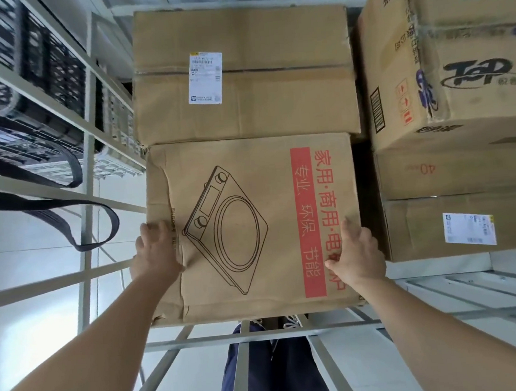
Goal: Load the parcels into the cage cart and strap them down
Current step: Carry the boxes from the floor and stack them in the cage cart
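- Black plastic crates (24, 68), far left, stacked beyond the bars.
- White lattice crate (118, 166) near them, lower down.
- Pale tiled floor (22, 238) below, left side.

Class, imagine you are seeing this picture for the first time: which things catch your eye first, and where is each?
The cooker box at centre, with its line drawing and red banner, stands out first, with the left hand and right hand on its two sides. Behind it sits a plain labelled box, right is a stack of boxes, and black straps hang on the left.
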Motion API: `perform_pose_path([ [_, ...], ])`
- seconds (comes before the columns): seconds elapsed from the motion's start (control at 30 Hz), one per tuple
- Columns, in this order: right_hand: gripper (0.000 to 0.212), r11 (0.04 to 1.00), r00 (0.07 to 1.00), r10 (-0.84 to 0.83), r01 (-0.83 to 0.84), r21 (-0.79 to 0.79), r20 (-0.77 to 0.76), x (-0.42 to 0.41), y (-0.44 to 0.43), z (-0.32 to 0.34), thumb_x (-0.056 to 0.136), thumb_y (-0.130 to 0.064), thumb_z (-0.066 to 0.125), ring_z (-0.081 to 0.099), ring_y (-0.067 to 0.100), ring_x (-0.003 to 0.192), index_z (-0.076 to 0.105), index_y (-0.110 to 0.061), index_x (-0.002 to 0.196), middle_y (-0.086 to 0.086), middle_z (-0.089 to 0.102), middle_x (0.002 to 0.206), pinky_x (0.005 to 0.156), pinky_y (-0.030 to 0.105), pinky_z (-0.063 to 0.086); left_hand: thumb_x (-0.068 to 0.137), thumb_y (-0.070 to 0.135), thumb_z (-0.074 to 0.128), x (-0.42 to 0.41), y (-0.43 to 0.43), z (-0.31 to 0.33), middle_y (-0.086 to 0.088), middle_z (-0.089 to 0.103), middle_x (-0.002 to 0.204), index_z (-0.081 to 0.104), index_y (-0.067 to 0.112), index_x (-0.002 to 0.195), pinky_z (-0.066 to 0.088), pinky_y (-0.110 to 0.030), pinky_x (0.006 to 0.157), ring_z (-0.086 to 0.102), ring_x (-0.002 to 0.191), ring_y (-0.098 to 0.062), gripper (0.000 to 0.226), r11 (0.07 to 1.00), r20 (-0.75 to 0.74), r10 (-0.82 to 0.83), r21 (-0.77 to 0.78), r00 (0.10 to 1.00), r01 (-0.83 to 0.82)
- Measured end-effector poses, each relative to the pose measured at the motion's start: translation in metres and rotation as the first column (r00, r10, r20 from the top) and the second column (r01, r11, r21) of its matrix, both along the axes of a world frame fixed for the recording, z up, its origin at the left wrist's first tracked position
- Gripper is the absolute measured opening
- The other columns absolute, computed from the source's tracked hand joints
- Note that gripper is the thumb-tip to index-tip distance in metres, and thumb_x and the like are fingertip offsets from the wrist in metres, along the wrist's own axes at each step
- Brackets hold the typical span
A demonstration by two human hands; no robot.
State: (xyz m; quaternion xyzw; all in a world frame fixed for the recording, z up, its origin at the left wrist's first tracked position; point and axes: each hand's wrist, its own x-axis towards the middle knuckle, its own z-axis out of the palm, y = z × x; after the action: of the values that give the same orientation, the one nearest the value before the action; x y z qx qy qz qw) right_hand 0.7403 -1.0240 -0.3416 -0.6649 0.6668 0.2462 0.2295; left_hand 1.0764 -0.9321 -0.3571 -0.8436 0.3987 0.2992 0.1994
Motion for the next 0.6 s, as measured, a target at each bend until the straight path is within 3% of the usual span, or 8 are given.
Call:
perform_pose_path([
  [0.1,0.077,0.998,0.997,0.063,-0.063,-0.004,0.035,0.005,-0.01,0.021,0.082,-0.048,0.069,0.044,0.024,0.122,0.029,-0.025,0.144,0.005,0.043,0.132,0.097,0.039,0.046,0.073,0.034,0.08,-0.007,-0.013,0.022,-0.009,0.024,0.143,0.033,0.019,0.138,0.041,-0.042,0.1,0.026,0.134,-0.027,0.082,0.992,0.043,-0.128,0.017,0.991,0.127],
  [0.2,0.062,0.999,0.996,0.051,-0.051,-0.008,0.072,0.006,-0.017,0.052,0.081,-0.045,0.072,0.048,0.022,0.117,0.043,-0.023,0.131,0.002,0.052,0.122,0.097,0.037,0.046,0.078,0.025,0.072,-0.016,-0.025,0.046,-0.005,0.037,0.138,0.04,0.02,0.135,0.04,-0.04,0.101,0.03,0.133,-0.025,0.065,0.972,0.021,-0.236,-0.012,0.972,0.236],
  [0.3,0.06,0.999,0.996,0.037,-0.034,-0.035,0.082,0.0,-0.021,0.09,0.079,-0.047,0.073,0.052,0.021,0.11,0.047,-0.02,0.127,0.001,0.056,0.114,0.092,0.035,0.048,0.082,0.02,0.066,-0.028,-0.042,0.081,-0.001,0.047,0.131,0.043,0.02,0.129,0.042,-0.035,0.097,0.04,0.127,-0.021,0.052,0.942,0.017,-0.333,-0.05,0.943,0.333],
  [0.43,0.066,0.996,0.999,0.019,-0.015,-0.091,0.043,-0.015,-0.021,0.15,0.086,-0.045,0.067,0.046,0.024,0.126,0.04,-0.019,0.139,0.004,0.051,0.133,0.101,0.036,0.041,0.085,0.012,0.061,-0.051,-0.068,0.14,0.003,0.054,0.119,0.05,0.022,0.117,0.045,-0.03,0.084,0.05,0.112,-0.017,0.035,0.9,0.04,-0.419,-0.112,0.907,0.421],
  [0.53,0.049,0.988,1.0,0.001,0.001,-0.153,0.015,-0.035,-0.015,0.191,0.086,-0.044,0.065,0.047,0.024,0.123,0.05,-0.02,0.127,0.003,0.053,0.128,0.097,0.035,0.042,0.084,0.008,0.057,-0.07,-0.088,0.183,0.005,0.054,0.118,0.05,0.024,0.118,0.04,-0.032,0.093,0.051,0.113,-0.016,0.038,0.835,0.081,-0.52,-0.158,0.85,0.526],
  [0.6,0.046,0.982,0.999,-0.037,0.038,-0.187,0.011,-0.051,-0.007,0.218,0.086,-0.044,0.064,0.047,0.024,0.12,0.051,-0.02,0.123,0.003,0.053,0.126,0.094,0.035,0.042,0.084,0.008,0.057,-0.087,-0.1,0.212,0.004,0.053,0.117,0.05,0.023,0.118,0.043,-0.03,0.085,0.052,0.111,-0.019,0.038,0.798,0.082,-0.563,-0.205,0.822,0.567],
])
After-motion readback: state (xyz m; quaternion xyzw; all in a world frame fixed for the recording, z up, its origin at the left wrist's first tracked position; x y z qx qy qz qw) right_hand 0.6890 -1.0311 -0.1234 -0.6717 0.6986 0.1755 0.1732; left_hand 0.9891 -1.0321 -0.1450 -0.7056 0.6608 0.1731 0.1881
